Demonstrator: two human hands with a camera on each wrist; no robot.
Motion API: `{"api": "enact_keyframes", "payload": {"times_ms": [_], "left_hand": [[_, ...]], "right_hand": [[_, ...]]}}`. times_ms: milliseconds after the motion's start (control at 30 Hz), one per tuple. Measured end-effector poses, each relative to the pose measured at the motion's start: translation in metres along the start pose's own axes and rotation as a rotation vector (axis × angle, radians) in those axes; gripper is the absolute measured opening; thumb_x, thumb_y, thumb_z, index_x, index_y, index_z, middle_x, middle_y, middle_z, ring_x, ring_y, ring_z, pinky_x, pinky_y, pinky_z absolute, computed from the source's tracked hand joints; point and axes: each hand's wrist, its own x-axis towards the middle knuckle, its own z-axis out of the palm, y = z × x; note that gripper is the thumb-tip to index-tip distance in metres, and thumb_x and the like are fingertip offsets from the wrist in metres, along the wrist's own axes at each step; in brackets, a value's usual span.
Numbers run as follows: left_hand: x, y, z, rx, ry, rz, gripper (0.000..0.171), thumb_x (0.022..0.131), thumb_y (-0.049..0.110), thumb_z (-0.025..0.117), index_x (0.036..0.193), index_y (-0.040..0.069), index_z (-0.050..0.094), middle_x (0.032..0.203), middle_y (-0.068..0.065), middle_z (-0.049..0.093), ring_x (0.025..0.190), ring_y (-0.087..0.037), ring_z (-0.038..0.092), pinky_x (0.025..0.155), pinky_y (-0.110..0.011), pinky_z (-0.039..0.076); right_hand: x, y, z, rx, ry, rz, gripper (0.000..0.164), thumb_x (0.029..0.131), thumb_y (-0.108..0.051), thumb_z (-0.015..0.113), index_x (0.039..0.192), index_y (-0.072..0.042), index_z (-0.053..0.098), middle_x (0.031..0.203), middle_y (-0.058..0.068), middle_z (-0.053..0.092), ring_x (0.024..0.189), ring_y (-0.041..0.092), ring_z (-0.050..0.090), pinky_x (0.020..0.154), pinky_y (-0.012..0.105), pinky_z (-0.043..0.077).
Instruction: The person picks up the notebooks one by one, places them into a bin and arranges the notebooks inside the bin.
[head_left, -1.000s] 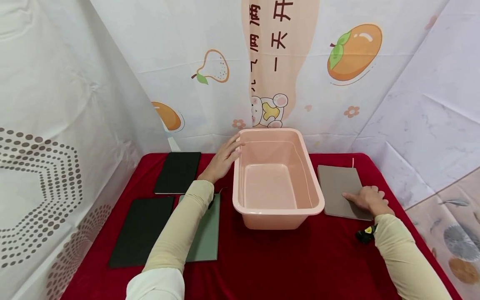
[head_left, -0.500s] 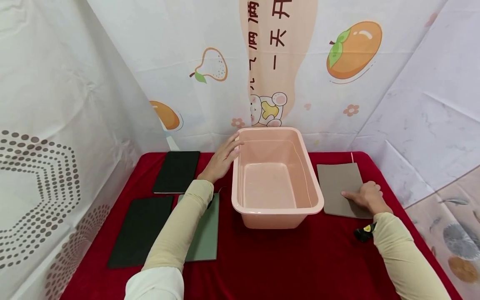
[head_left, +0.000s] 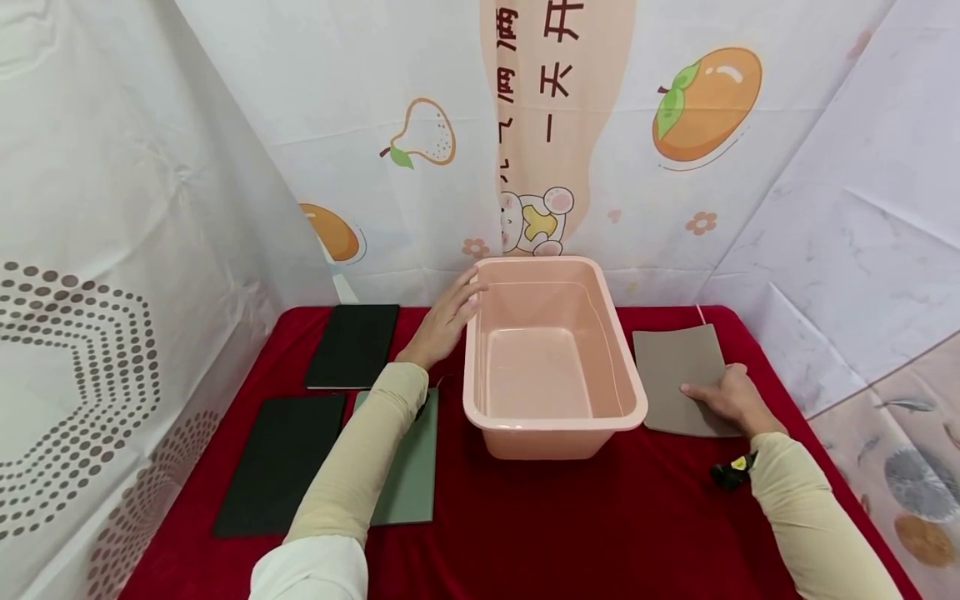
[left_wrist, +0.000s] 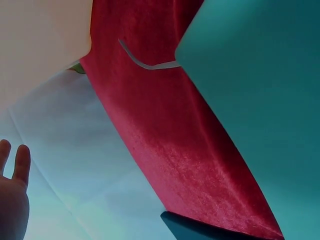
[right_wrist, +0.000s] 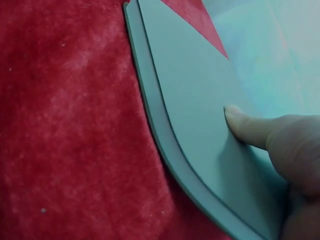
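A grey-brown notebook (head_left: pixel 675 375) lies at the table's right side, slightly bowed. My right hand (head_left: pixel 735 396) grips its right edge, with the thumb (right_wrist: pixel 245 127) pressed on the cover and the other fingers hidden beneath. In the right wrist view the notebook (right_wrist: pixel 185 95) bends, and its page edges show. My left hand (head_left: pixel 442 325) rests against the left rim of a pink plastic basin (head_left: pixel 555 423), fingers extended. Only part of that hand (left_wrist: pixel 15 195) shows in the left wrist view. Nothing is visible inside the basin.
Left of the basin lie a green notebook (head_left: pixel 416 475), partly under my left forearm, and two black notebooks, one farther back (head_left: pixel 356 346) and one nearer (head_left: pixel 277 467). A red cloth (head_left: pixel 570 533) covers the table. Printed curtains (head_left: pixel 360 75) stand behind and at the sides.
The grey-brown notebook has become more bowed, and the right hand's fingers have slipped out of sight under its edge. The left hand and basin stay in place.
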Motion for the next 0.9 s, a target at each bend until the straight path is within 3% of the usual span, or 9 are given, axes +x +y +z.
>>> {"api": "enact_keyframes", "payload": {"times_ms": [233, 400, 667, 900], "left_hand": [[0.0004, 0.0022, -0.0012, 0.006, -0.002, -0.003, 0.049, 0.109, 0.052, 0.03, 0.149, 0.031, 0.049, 0.169, 0.021, 0.018, 0.158, -0.011, 0.021, 0.128, -0.051, 0.023], [0.0017, 0.0041, -0.0021, 0.003, 0.002, -0.003, 0.05, 0.109, 0.051, 0.031, 0.149, 0.027, 0.049, 0.169, 0.02, 0.019, 0.158, -0.01, 0.02, 0.128, -0.05, 0.023], [0.0008, 0.0024, 0.0013, 0.002, 0.002, 0.009, 0.05, 0.11, 0.05, 0.029, 0.148, 0.026, 0.051, 0.17, 0.017, 0.019, 0.158, -0.008, 0.018, 0.128, -0.048, 0.023], [-0.0001, 0.0014, 0.001, -0.002, -0.004, 0.003, 0.053, 0.109, 0.052, 0.029, 0.148, 0.023, 0.05, 0.17, 0.019, 0.017, 0.158, -0.008, 0.018, 0.128, -0.05, 0.023]], "right_hand": [[-0.0032, 0.0023, 0.0059, 0.101, 0.013, -0.009, 0.09, 0.093, -0.037, 0.073, 0.131, 0.026, 0.021, 0.114, 0.047, 0.049, 0.104, 0.055, 0.057, 0.09, 0.059, 0.048], [-0.0053, 0.0012, 0.0052, 0.097, 0.024, 0.009, 0.095, 0.094, -0.041, 0.071, 0.137, 0.025, 0.018, 0.119, 0.049, 0.05, 0.107, 0.058, 0.056, 0.091, 0.062, 0.048], [-0.0079, 0.0047, 0.0044, 0.126, 0.043, -0.054, 0.085, 0.098, -0.033, 0.067, 0.141, 0.025, 0.022, 0.123, 0.049, 0.05, 0.109, 0.058, 0.057, 0.09, 0.063, 0.049], [-0.0075, 0.0093, 0.0015, 0.138, 0.084, -0.07, 0.08, 0.098, -0.039, 0.067, 0.141, 0.021, 0.035, 0.127, 0.044, 0.054, 0.105, 0.053, 0.061, 0.085, 0.058, 0.052]]}}
